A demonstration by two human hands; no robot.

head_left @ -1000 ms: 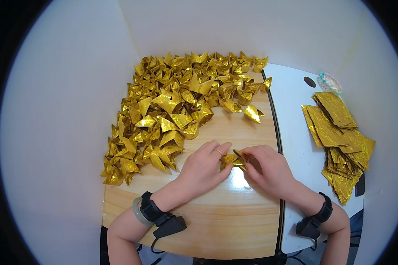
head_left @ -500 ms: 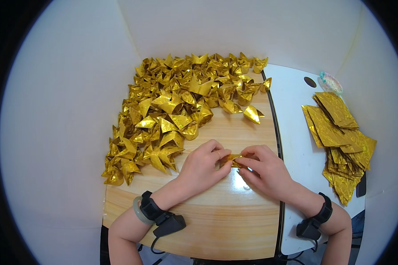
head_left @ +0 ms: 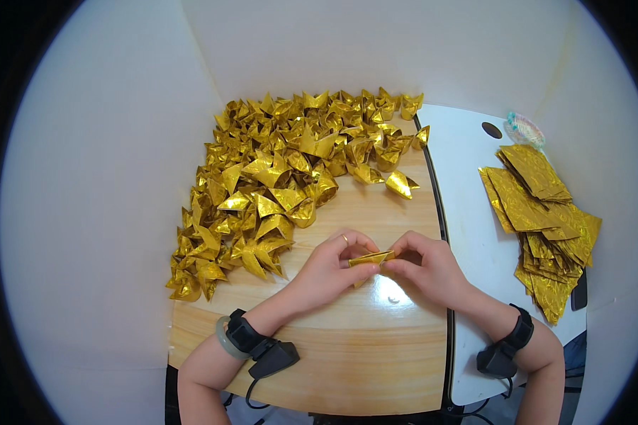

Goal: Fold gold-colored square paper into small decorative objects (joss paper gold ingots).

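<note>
Both grips are pinched shut on one small folded gold paper piece, left hand and right hand meeting over the wooden bench near its front middle. Big heap of finished gold folded shapes sits behind to the left, and a smaller stack of flat gold sheets lies on the white bench to the right.

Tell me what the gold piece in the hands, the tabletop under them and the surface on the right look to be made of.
Gold piece: probably thin metallic foil paper, since it holds sharp creases and glints. Tabletop: wood or wood-look laminate, with pale grain lines and a glossy glare spot. Right surface: smooth white board, maybe plastic or coated; hard to tell.
</note>
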